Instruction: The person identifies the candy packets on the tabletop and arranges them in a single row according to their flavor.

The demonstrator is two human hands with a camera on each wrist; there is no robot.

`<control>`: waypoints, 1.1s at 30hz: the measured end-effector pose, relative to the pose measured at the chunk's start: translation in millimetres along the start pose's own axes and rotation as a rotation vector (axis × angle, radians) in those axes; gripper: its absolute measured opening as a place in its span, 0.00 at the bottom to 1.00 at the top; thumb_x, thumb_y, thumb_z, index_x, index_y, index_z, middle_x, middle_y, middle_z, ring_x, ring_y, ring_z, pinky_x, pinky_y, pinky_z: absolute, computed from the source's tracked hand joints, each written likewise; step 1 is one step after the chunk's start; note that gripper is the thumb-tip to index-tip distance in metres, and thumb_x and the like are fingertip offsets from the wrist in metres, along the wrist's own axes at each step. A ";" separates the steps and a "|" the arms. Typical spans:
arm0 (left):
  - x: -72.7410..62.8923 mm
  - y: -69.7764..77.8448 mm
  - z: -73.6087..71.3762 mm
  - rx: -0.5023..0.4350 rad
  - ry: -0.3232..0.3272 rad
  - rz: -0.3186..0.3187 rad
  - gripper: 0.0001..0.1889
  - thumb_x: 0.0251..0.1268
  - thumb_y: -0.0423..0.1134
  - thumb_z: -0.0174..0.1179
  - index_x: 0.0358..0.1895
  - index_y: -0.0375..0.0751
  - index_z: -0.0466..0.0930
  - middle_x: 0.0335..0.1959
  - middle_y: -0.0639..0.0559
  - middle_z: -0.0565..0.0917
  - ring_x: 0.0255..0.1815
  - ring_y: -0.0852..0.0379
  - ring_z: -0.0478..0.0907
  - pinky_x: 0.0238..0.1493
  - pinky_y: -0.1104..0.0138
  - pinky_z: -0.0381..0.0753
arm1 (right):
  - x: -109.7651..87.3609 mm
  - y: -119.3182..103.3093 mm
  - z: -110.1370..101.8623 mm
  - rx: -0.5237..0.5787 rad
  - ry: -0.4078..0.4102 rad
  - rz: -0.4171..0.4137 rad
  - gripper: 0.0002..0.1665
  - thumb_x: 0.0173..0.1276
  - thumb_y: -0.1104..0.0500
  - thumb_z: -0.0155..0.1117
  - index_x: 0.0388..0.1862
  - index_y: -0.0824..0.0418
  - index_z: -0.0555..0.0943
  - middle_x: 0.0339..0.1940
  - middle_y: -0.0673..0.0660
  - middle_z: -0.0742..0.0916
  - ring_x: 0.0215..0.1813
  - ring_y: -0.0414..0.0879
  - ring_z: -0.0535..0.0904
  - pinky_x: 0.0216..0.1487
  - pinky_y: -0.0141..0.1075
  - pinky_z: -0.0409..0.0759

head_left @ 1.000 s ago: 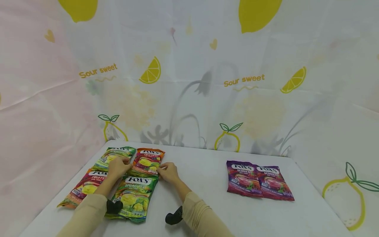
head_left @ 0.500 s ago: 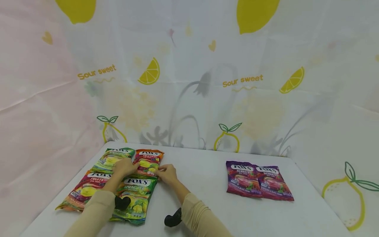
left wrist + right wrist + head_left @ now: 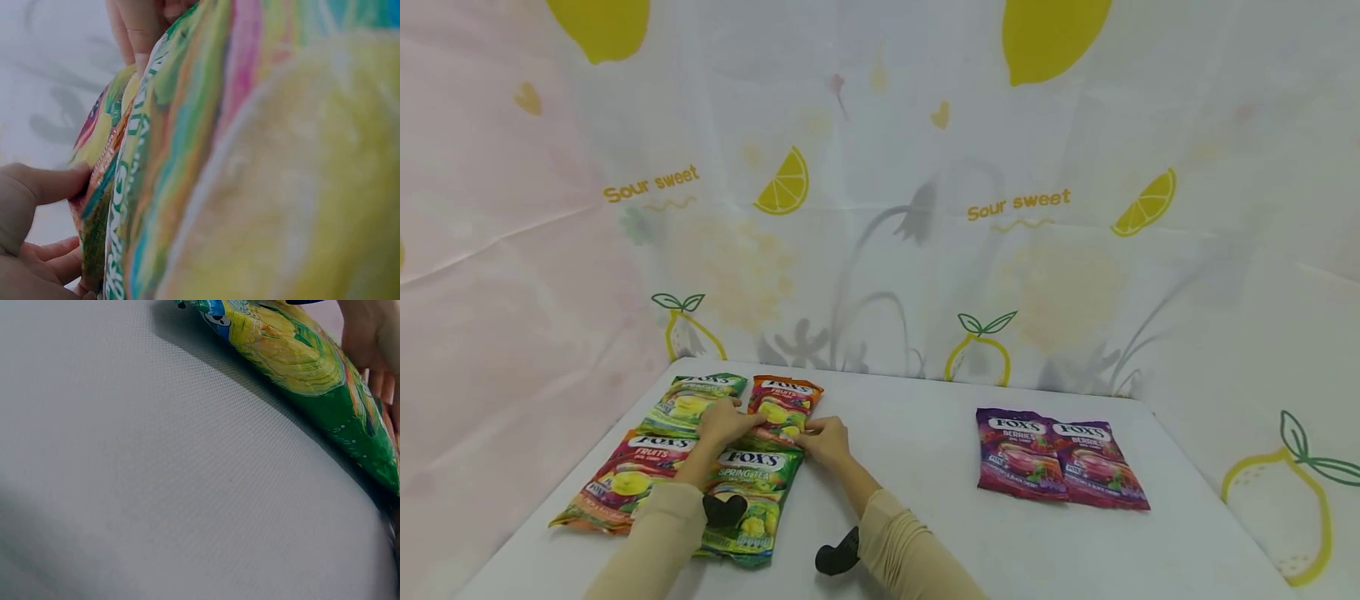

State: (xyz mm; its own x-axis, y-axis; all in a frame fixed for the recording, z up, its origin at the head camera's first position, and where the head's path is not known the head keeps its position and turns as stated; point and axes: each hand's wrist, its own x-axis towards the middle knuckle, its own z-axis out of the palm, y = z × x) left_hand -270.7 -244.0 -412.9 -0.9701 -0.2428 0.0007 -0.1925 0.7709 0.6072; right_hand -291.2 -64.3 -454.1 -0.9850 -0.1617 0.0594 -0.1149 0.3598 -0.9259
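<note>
An orange-red Fox's Fruits candy bag (image 3: pixel 784 403) lies at the back left of the table between my hands. My left hand (image 3: pixel 722 425) holds its left edge, the thumb (image 3: pixel 59 184) on the wrapper and the fingers curled at the side. At its lower right corner my right hand (image 3: pixel 827 442) pinches the wrapper. Just in front is a green Spring Tea candy bag (image 3: pixel 758 500), its top edge meeting the Fruits bag; it fills much of the left wrist view. The left forearm passes over part of this green bag.
Another green Spring Tea bag (image 3: pixel 681 407) lies at the far left, with a second Fruits bag (image 3: pixel 625 482) in front of it. Two purple Berries bags (image 3: pixel 1018 458) overlap on the right of the white table (image 3: pixel 895 417). A lemon-printed cloth (image 3: pixel 880 250) hangs behind.
My left hand has moved right, and the Fruits bag has shifted slightly right, leaving a gap beside the back green bag. The right hand stays at the corner.
</note>
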 end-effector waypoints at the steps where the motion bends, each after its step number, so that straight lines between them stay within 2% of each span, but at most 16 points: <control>1: 0.5 -0.8 0.6 -0.009 0.002 0.003 0.33 0.60 0.49 0.60 0.58 0.23 0.69 0.55 0.26 0.73 0.50 0.29 0.71 0.46 0.42 0.68 | 0.1 0.1 0.1 -0.006 0.002 -0.005 0.17 0.55 0.63 0.72 0.42 0.72 0.83 0.32 0.58 0.87 0.27 0.38 0.77 0.27 0.29 0.77; 8: 1.1 0.5 4.9 -0.053 0.030 0.039 0.16 0.61 0.41 0.58 0.43 0.30 0.82 0.45 0.32 0.80 0.47 0.33 0.74 0.49 0.37 0.63 | -0.1 0.7 0.3 -0.062 -0.041 -0.065 0.14 0.57 0.63 0.69 0.42 0.69 0.84 0.38 0.59 0.88 0.33 0.37 0.76 0.33 0.29 0.76; 15: 0.8 4.5 11.4 -0.096 0.119 0.034 0.09 0.61 0.34 0.56 0.32 0.30 0.81 0.35 0.34 0.82 0.44 0.32 0.74 0.54 0.32 0.54 | -4.0 -0.4 2.3 -0.010 -0.064 -0.108 0.16 0.58 0.65 0.68 0.46 0.69 0.83 0.46 0.61 0.86 0.45 0.40 0.77 0.46 0.34 0.78; 19: -2.0 6.9 11.6 -0.139 0.147 0.065 0.08 0.61 0.33 0.56 0.29 0.31 0.79 0.31 0.36 0.81 0.42 0.32 0.74 0.55 0.28 0.49 | -6.8 -2.0 2.1 0.005 -0.049 -0.132 0.15 0.58 0.67 0.66 0.45 0.70 0.83 0.45 0.61 0.86 0.37 0.38 0.75 0.36 0.30 0.76; 23: -5.6 11.8 9.6 -0.184 0.176 0.096 0.07 0.60 0.32 0.55 0.28 0.32 0.78 0.31 0.35 0.82 0.41 0.32 0.74 0.53 0.28 0.49 | -8.0 -5.1 -0.6 0.038 -0.026 -0.193 0.13 0.58 0.69 0.64 0.43 0.71 0.83 0.40 0.62 0.87 0.28 0.35 0.72 0.27 0.27 0.73; 26: -9.2 16.6 8.8 -0.207 0.208 0.102 0.06 0.60 0.32 0.55 0.28 0.33 0.77 0.31 0.35 0.82 0.37 0.36 0.75 0.50 0.32 0.57 | -8.9 -10.3 -7.0 0.038 -0.008 -0.245 0.13 0.57 0.70 0.64 0.43 0.73 0.83 0.39 0.63 0.87 0.27 0.36 0.73 0.27 0.27 0.74; 29: -11.9 21.1 8.9 -0.233 0.240 0.110 0.06 0.59 0.33 0.56 0.27 0.33 0.77 0.30 0.34 0.81 0.32 0.41 0.75 0.41 0.46 0.70 | -9.2 -14.8 -15.5 0.014 -0.004 -0.264 0.13 0.57 0.71 0.63 0.43 0.73 0.83 0.40 0.64 0.87 0.28 0.37 0.73 0.27 0.28 0.74; 33: -16.3 27.9 9.4 -0.297 0.264 0.118 0.07 0.58 0.32 0.60 0.26 0.31 0.78 0.31 0.33 0.81 0.33 0.42 0.76 0.28 0.61 0.71 | -9.2 -17.8 -27.1 -0.014 0.001 -0.281 0.13 0.57 0.71 0.63 0.43 0.73 0.83 0.39 0.64 0.87 0.27 0.37 0.72 0.26 0.27 0.73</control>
State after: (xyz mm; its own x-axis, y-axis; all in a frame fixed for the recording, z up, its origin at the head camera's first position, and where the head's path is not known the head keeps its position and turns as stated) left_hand -261.7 -213.0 -403.4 -0.9040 -0.3360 0.2644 0.0059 0.6084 0.7936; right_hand -283.7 -44.3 -428.1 -0.9145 -0.2558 0.3135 -0.3852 0.3133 -0.8680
